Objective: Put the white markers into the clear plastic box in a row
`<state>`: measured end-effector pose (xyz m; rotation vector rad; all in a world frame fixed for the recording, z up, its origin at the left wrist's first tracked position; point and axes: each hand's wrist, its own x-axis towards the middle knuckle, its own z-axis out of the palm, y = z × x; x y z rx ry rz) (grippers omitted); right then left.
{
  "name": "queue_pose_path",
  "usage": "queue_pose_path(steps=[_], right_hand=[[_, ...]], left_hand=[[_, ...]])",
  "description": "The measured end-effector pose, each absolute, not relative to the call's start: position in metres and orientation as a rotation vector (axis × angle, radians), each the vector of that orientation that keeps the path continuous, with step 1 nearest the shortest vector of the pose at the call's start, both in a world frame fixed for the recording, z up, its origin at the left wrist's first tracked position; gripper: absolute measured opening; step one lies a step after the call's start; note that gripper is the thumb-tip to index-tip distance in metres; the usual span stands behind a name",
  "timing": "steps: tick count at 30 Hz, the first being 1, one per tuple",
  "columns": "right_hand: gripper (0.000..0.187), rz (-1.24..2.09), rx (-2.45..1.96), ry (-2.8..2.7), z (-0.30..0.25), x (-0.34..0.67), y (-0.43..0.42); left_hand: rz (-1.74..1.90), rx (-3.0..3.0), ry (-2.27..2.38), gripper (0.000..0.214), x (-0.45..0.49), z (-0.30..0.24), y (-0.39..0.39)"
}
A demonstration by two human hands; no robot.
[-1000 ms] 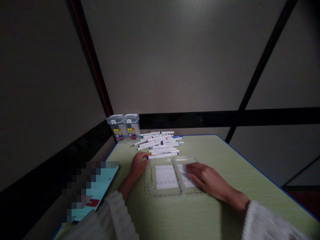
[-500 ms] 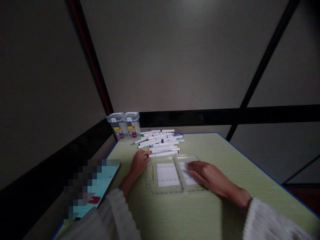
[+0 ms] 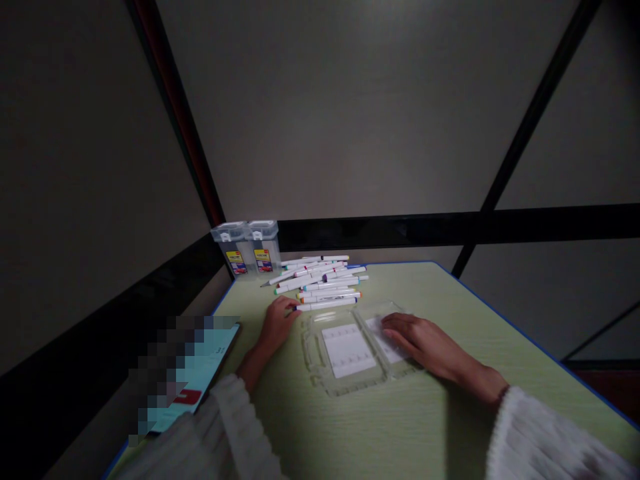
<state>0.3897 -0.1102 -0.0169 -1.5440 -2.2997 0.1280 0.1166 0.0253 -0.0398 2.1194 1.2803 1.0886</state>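
Note:
My left hand (image 3: pixel 277 327) rests on the table left of a clear plastic case, its thumb and fingertips closed about the left end of the nearest white marker (image 3: pixel 330 305), which has dark blue ends. The marker lies on the table. The case (image 3: pixel 320 381) lies unfolded and flat, slightly turned, with white inserts (image 3: pixel 349 350) in both halves. My right hand (image 3: pixel 420 340) lies flat over the right half, fingers stretched out, hiding part of that insert.
Several white markers (image 3: pixel 315 277) with coloured ends lie piled behind the case. Two clear lidded boxes (image 3: pixel 264 250) stand at the back left corner. A light blue booklet (image 3: pixel 207 367), partly blurred, lies along the left table edge. Walls enclose the back and left.
The clear case has turned and slid a little right under my right hand, which shifted slightly right. Its left edge is now farther from my left hand, which has barely moved.

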Motion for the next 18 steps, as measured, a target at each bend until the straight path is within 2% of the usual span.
queue_pose_path(steps=[8,14,18], right_hand=[[0.033,0.104,-1.547,-2.305,-0.0174,0.3901,-0.1102],[0.033,0.054,-1.549,-2.325,-0.0178,0.3898,-0.1104],[0.035,0.000,-1.577,-2.329,-0.0189,0.3898,-0.1107]], left_hand=[[1.199,1.540,1.152,0.009,0.1196,-0.0352,0.0271],[1.234,1.242,1.003,0.025,0.1161,-0.0333,0.0253],[1.274,1.103,0.948,0.027,0.1148,-0.0309,0.0230]])
